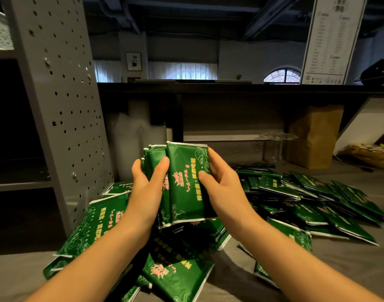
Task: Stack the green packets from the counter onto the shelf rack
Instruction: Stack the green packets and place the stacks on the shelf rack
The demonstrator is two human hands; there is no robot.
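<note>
A bunch of green packets (183, 171) with pink and gold print stands upright in the air above the counter, held between both hands. My left hand (146, 188) grips its left side, thumb across the front. My right hand (221, 186) grips the right side, thumb pressed on the front packet. Many more green packets (313, 199) lie scattered over the grey counter (350, 264), to the right, below my hands and at the lower left. The grey perforated shelf rack (62, 101) stands at the left, its shelves dark.
A brown paper bag (315, 136) and clear plastic cups (273, 147) stand at the counter's back right. White wrapped rolls (130, 136) stand behind the packets. A dark raised ledge (230, 87) runs across the back, with a tall menu board (330, 40) on it.
</note>
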